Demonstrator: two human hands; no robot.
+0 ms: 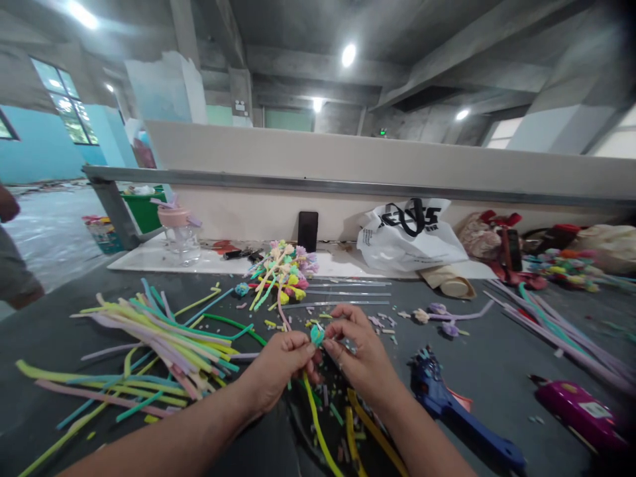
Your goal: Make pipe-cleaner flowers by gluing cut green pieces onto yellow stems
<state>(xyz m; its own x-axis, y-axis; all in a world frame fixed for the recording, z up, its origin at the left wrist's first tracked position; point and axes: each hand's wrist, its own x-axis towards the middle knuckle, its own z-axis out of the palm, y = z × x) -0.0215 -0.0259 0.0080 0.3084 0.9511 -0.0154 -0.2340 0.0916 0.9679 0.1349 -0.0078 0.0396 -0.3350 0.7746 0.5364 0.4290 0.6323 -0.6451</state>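
Note:
Between my two hands is a small teal chenille-stem flower point(317, 334). My left hand point(281, 368) pinches it from the left with thumb and forefinger. From the right, the thumb and fingertips of my right hand point(365, 354) close on its edge. A yellow chenille stem point(317, 419) runs down from below my left fingers; whether it joins the flower is hidden. Beside my left hand lies a heap of pastel chenille stems point(163, 338). Just beyond my hands is a pile of chenille flowers point(285, 265). Short stem scraps are strewn beneath my hands.
To the right lie a blue glue gun point(462, 417) and a magenta tool point(576, 407). Clear glue sticks point(348, 293) lie behind my hands. Along the back stand a lidded cup point(179, 232), a phone point(308, 230) and a white bag point(405, 242). A person's leg point(17, 265) shows far left.

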